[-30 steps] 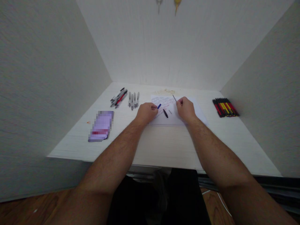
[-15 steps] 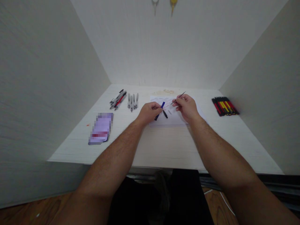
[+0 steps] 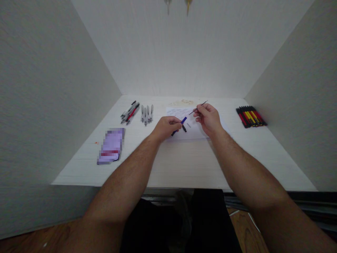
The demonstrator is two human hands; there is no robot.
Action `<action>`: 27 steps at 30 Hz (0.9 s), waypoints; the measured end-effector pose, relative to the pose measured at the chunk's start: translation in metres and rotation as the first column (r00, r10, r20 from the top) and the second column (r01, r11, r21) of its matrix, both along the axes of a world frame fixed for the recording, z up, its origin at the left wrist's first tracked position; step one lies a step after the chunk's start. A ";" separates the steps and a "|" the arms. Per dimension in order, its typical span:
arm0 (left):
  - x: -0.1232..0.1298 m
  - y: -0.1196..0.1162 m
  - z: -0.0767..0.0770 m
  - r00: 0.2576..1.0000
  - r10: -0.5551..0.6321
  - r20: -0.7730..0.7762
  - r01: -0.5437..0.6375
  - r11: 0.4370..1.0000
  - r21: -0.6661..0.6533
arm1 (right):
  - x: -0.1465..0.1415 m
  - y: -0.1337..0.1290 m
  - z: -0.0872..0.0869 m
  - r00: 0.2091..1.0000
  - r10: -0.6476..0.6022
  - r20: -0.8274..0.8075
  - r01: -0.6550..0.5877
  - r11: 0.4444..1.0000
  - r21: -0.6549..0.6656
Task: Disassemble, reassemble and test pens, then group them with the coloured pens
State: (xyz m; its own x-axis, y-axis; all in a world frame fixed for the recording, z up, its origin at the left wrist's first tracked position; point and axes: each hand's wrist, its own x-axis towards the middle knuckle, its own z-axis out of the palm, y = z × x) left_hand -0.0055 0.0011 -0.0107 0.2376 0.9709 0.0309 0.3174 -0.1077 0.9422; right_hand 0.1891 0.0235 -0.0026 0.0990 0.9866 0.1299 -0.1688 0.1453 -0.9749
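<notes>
My left hand (image 3: 170, 127) is closed around a blue pen barrel (image 3: 183, 120), its upper end slanting up to the right. A dark end of it shows below the fingers. A short black pen part (image 3: 184, 128) is just beside these fingertips; whether it is held or lies on the paper I cannot tell. My right hand (image 3: 207, 117) pinches a thin dark pen refill (image 3: 193, 111), its lower end pointing at the barrel's upper end, a small gap apart. Beneath both hands lies a white sheet of paper (image 3: 176, 136) with writing. A small grey piece (image 3: 188, 125), perhaps a spring, rests on it.
At the left are a pile of pens (image 3: 130, 112), several clear pen barrels (image 3: 146, 114) and a blurred purple phone-like object (image 3: 112, 146). A row of black, red and yellow pens (image 3: 251, 116) lies at the right. Walls enclose the table (image 3: 181, 165) on three sides.
The refill in my right hand has come lower and closer to the barrel's upper end. My left hand keeps its hold on the barrel. The whole view has shifted slightly.
</notes>
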 end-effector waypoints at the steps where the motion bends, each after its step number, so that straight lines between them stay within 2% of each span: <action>1: 0.000 0.000 0.000 1.000 -0.004 -0.004 0.004 1.000 0.001 | 0.000 0.000 0.000 1.000 -0.001 0.014 0.001 1.000 -0.001; 8: -0.001 0.002 -0.003 1.000 -0.026 -0.015 0.026 1.000 0.005 | -0.005 -0.005 0.002 0.997 0.017 0.069 -0.018 1.000 0.012; 12: 0.000 0.001 -0.001 1.000 -0.024 0.007 0.024 1.000 -0.001 | -0.006 -0.008 0.001 0.992 0.113 0.051 -0.114 0.993 0.017; 15: 0.001 0.000 0.001 0.999 -0.026 0.032 0.026 1.000 -0.009 | -0.005 -0.008 0.001 0.987 0.160 0.011 -0.159 0.987 -0.029; 19: 0.001 0.000 0.001 0.998 -0.033 0.050 0.033 0.999 -0.005 | -0.004 -0.007 0.001 0.990 0.138 -0.025 -0.139 0.988 -0.072; 23: 0.000 0.000 0.000 0.999 -0.030 0.034 0.031 0.999 -0.021 | -0.005 -0.007 -0.001 0.990 0.137 -0.037 -0.138 0.990 -0.041; 27: 0.000 0.000 -0.001 0.999 -0.029 0.041 0.030 0.999 -0.028 | -0.007 -0.006 -0.001 0.997 0.069 0.017 -0.069 0.998 -0.003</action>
State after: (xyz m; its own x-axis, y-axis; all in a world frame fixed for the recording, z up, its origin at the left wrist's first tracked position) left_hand -0.0054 0.0012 -0.0114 0.2654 0.9641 0.0136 0.2759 -0.0894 0.9570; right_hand 0.1820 0.0171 -0.0033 0.0283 0.9913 0.1283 -0.1619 0.1312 -0.9781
